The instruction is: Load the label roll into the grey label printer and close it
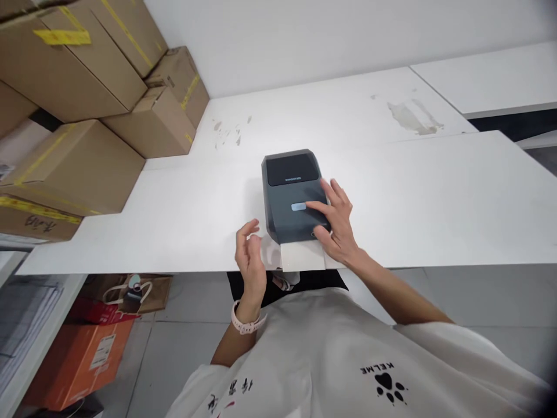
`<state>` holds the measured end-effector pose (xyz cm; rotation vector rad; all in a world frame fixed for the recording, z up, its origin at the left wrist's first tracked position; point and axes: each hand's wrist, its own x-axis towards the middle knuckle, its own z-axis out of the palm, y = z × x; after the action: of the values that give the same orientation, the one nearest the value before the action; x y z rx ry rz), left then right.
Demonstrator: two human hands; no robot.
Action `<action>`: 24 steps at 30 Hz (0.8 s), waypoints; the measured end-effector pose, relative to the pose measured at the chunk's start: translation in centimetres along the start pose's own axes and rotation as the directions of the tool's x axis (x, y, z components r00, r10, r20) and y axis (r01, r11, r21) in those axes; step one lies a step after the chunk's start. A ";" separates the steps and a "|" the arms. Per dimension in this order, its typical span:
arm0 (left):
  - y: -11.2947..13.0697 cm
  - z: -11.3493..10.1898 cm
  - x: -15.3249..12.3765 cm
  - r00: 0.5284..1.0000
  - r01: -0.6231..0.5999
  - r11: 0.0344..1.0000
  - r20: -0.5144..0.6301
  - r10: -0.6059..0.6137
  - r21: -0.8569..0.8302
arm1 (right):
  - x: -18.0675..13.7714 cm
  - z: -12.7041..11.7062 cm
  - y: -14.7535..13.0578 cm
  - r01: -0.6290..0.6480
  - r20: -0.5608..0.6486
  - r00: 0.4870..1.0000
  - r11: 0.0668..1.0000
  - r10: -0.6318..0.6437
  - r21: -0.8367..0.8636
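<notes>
A dark grey label printer point(289, 186) sits near the front edge of a white table point(435, 197). My right hand point(337, 223) rests on the printer's top right, fingers spread, the index finger touching a small light button point(298, 206). A white label point(302, 256) sticks out of the printer's front slot, under my right palm. My left hand point(250, 258) hovers just left of the printer's front corner, fingers loosely curled and apart, holding nothing. It wears a pale wristwatch point(246, 324).
Stacked cardboard boxes point(87, 116) with yellow tape crowd the table's left side. A second white table point(491, 78) stands at the far right. On the floor at left are an orange box point(78, 363) and a brown paper bag point(134, 290).
</notes>
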<state>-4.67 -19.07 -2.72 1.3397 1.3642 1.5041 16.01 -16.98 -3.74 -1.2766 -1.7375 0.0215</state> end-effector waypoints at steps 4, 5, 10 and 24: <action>-1.2 0.6 -0.1 0.954 -0.017 0.993 0.300 -0.019 0.118 | -3.0 1.0 -0.2 -0.263 -0.043 0.961 0.950 0.274 0.168; -1.3 0.6 -0.3 0.944 -0.037 0.992 0.331 -0.005 0.120 | -3.4 1.1 -0.3 -0.302 -0.016 0.950 0.935 0.310 0.186; -0.2 0.8 1.6 0.940 -0.171 0.984 0.308 0.146 0.056 | -1.2 -0.6 -0.9 -0.329 0.035 0.943 0.910 0.331 0.252; -4.1 4.5 15.7 0.763 0.057 0.994 0.637 -0.107 0.098 | 21.3 0.9 5.7 -0.001 -0.089 0.996 0.986 -0.014 -0.165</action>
<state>-4.46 -2.24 -3.36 1.6174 1.0074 0.8022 19.45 1.99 6.97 -1.3697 -1.6935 -0.1853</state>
